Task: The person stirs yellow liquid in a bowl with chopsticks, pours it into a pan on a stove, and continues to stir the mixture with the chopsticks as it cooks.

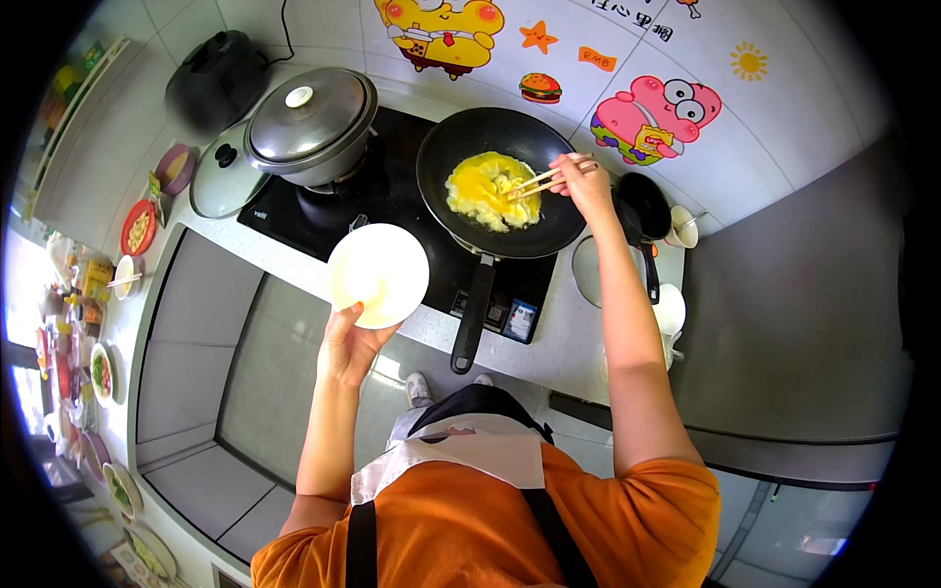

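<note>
My right hand (582,187) grips a pair of wooden chopsticks (548,178), their tips in the yellow egg (491,189). The egg lies partly set, with runny patches, in a black wok (478,128) on the stove. Toward me points the wok's black handle (474,316); neither hand touches it. Left of the handle, my left hand (356,342) holds a white bowl (378,272) by its near rim, tilted so that its inside faces the camera. A thin yellowish film shows near the bowl's lower rim.
A lidded metal pot (312,125) stands on the cooktop (397,165) left of the wok. Beside it lies a glass lid (224,176). Right of the wok are a small black pan (643,206) and a cup (682,226). Bowls of food, one a red bowl (138,228), line the left counter.
</note>
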The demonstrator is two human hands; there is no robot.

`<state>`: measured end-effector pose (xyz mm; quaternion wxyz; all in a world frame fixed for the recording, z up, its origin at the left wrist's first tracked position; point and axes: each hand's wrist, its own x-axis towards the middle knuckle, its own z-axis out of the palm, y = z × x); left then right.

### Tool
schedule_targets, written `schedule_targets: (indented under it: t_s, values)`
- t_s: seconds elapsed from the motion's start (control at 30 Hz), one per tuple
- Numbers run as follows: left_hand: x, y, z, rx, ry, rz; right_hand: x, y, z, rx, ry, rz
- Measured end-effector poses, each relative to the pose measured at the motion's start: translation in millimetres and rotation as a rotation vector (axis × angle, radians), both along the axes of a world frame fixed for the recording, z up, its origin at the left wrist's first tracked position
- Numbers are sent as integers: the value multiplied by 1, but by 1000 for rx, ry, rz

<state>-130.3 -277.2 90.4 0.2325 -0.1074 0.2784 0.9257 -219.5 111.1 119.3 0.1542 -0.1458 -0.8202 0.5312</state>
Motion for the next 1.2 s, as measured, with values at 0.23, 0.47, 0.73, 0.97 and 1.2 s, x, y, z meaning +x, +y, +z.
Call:
schedule_targets:
  t_s: [0.23, 0.47, 0.73, 0.97, 1.2]
  values:
    - [-2, 2, -1, -7, 13, -21, 3, 24, -24, 197, -15, -117]
    - [-1, 3, -3, -5, 11, -27, 7, -8, -21, -135, -98, 28]
    - [2, 5, 1, -22, 3, -10, 24, -9, 2, -70, -124, 66]
    - [2, 8, 2, -39, 5, -22, 20, -36, -22, 6, -88, 230]
    - [2, 3, 5, -81, 67, -10, 41, -31, 9, -84, 73, 32]
